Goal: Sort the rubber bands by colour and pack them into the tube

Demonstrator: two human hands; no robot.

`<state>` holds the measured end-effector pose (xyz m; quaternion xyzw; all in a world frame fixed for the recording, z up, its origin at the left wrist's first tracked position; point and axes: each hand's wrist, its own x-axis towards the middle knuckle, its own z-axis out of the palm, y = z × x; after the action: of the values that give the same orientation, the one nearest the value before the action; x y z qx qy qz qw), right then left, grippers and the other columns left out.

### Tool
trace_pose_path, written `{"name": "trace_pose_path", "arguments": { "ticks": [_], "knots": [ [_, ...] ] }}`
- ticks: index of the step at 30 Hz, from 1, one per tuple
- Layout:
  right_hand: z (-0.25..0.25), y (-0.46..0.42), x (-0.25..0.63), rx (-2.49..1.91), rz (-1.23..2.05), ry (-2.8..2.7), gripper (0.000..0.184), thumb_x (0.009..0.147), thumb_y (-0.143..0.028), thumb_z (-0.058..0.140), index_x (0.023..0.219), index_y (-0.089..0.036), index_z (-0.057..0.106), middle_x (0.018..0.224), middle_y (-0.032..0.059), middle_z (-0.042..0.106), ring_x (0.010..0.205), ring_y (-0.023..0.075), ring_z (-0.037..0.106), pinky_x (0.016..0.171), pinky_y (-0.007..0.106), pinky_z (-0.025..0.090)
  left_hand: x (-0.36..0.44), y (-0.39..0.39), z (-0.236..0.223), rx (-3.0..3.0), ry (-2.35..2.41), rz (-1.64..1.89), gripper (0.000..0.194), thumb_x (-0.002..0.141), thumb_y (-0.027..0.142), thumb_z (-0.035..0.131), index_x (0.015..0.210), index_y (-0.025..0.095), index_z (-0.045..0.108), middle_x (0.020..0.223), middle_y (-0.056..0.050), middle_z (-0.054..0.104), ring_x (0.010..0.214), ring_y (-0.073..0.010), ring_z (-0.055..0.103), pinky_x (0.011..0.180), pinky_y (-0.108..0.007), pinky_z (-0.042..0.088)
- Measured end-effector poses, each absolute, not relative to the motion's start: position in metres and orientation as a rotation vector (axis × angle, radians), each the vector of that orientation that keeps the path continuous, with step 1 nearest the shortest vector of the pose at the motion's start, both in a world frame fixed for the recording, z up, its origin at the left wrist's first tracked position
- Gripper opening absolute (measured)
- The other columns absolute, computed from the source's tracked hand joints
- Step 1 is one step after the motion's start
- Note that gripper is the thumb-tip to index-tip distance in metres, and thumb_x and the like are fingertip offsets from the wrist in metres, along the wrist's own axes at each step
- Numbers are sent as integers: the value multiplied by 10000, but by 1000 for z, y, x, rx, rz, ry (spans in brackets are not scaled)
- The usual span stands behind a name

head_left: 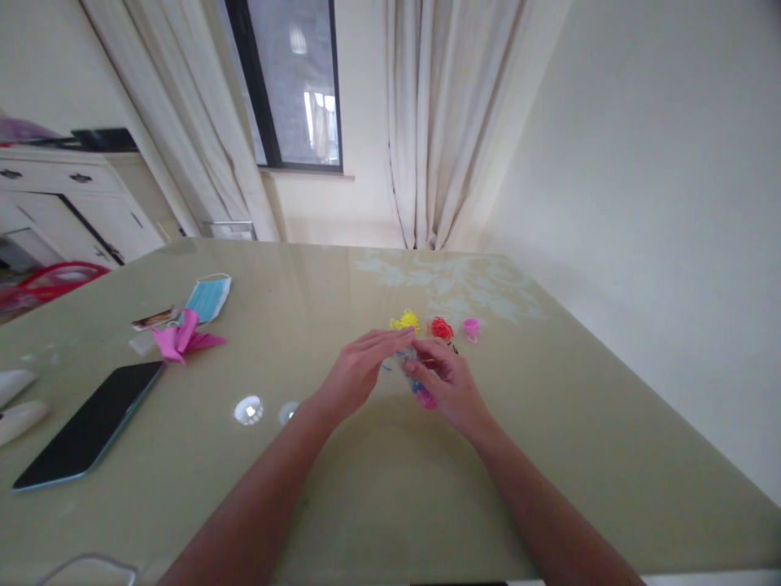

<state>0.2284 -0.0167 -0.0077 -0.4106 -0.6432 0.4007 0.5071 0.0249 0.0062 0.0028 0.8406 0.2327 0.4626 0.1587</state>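
Note:
Both my hands meet over the table around a small clear container [404,356] with blue and pink at its lower end. My right hand [448,376] is closed on it, with the thumb lying along its near side. The fingers of my left hand [364,362] are bent over its top end; the left thumb is hidden. Just beyond my fingertips lies a tangle of thin yellow bands [406,320], partly covered by my left hand. A red tangle of similar bands [440,328] sits beside it, and a small pink cup-like piece [471,327] is farther right.
On the left lie a dark-screened tablet [91,423], a pink folded-paper crane [186,335] and a blue face mask [208,298]. Two white objects [21,407] are at the left edge. A white cable [91,560] crosses the near left. A wall [671,244] borders the table's right side.

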Motion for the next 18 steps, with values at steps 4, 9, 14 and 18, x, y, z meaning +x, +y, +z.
{"name": "trace_pose_path", "arguments": {
  "ticks": [4, 9, 14, 18],
  "knots": [
    [-10, -16, 228, -986, 963, -1536, 324, 889, -465, 775, 1152, -277, 786, 1110, 67, 710, 962, 204, 682, 877, 349, 586, 26, 4, 1, 2351, 686, 1262, 634, 981, -2, 331, 1496, 292, 556, 1493, -64, 625, 1394, -169, 573, 1200, -417, 463],
    [-10, -15, 228, -944, 1035, -1486, 368, 836, -477, 822, 1142, -274, 786, 1087, 63, 730, 949, 210, 699, 878, 369, 604, 32, 2, 1, 2309, 692, 1298, 562, 1022, 67, 349, 1509, 280, 534, 1544, -79, 574, 1436, -182, 525, 1225, -433, 427],
    [0, -15, 237, -868, 1111, -1360, 485, 810, -437, 857, 1265, -319, 739, 1178, 54, 752, 1063, 238, 724, 952, 409, 602, 27, 19, -13, 2198, 1099, 1349, 356, 1049, 211, 456, 1344, 225, 654, 1258, -113, 725, 1160, -206, 681, 1037, -390, 547],
    [4, -12, 247, -907, 966, -1299, 416, 845, -448, 826, 1230, -307, 759, 1258, 70, 728, 1139, 251, 708, 1034, 439, 568, 8, 38, -37, 2263, 1513, 997, 215, 956, 192, 573, 1051, 170, 764, 1013, -107, 740, 953, -233, 702, 937, -406, 554]
  ]
}}
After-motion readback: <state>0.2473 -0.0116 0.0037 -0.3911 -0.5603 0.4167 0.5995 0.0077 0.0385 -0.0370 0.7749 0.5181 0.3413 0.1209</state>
